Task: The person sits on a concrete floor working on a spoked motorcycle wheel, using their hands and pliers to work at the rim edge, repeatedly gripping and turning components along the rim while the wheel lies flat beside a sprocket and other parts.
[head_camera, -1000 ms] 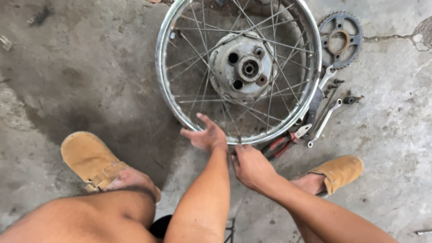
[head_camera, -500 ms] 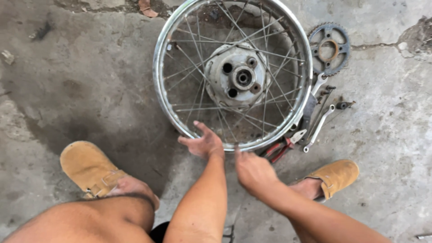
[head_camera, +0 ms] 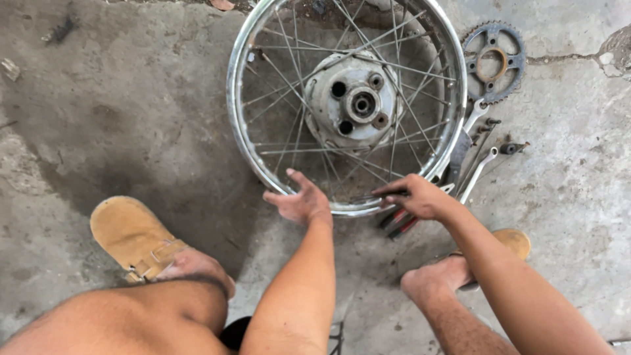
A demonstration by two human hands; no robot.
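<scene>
A spoked metal wheel rim (head_camera: 238, 125) with a grey hub (head_camera: 355, 102) lies flat on the concrete floor. My left hand (head_camera: 299, 200) rests on the near edge of the rim, fingers spread. To its right, my right hand (head_camera: 417, 196) reaches over the rim's near edge and pinches a thin metal spoke (head_camera: 368, 196) between the fingertips.
A toothed sprocket (head_camera: 493, 60) lies at the rim's upper right. Spanners (head_camera: 476, 172), a small socket (head_camera: 511, 148) and red-handled pliers (head_camera: 397, 223) lie right of the rim. My feet in tan sandals (head_camera: 131, 236) stand to the left and right.
My right hand has moved up from the floor onto the rim's near edge and taken hold of a spoke. My left hand has stayed on the rim.
</scene>
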